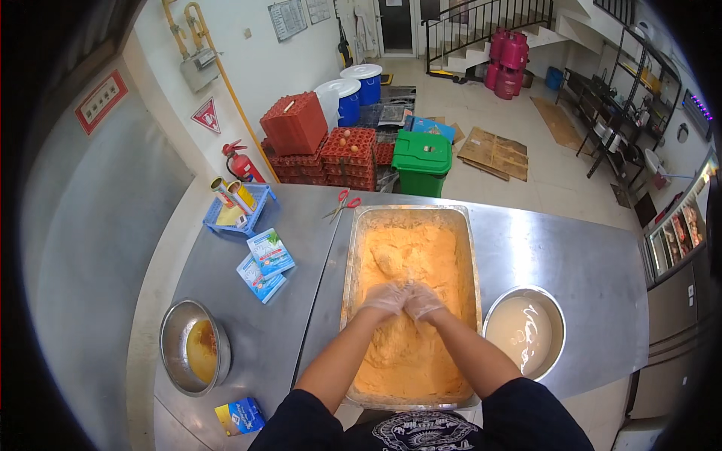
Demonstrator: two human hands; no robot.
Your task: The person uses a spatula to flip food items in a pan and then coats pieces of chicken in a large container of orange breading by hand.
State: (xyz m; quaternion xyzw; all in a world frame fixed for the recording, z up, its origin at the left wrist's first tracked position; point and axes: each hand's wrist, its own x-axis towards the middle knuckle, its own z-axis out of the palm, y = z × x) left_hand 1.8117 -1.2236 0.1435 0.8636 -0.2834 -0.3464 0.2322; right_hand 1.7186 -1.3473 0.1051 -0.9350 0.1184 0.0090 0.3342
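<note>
In front of me a deep rectangular stainless steel pan (474,265) holds an orange-yellow powder like seasoned flour (417,361). My left hand (386,297) and my right hand (423,300), both in clear plastic gloves, meet over the middle of the pan. Their fingers come together low in the powder, and whether something lies between them is hidden. A powder-coated lump (387,260) sits just beyond my left hand. Right of the pan stands a round metal bowl (558,344) of cloudy pale liquid (510,332).
On the left of the steel table (282,315) are a metal bowl with yellow liquid (200,361), a blue-yellow packet (240,417), glove boxes (271,252), a blue basket (256,217) and red-handled scissors (342,203). Beyond the table stand a green bin (423,163) and egg trays (350,160).
</note>
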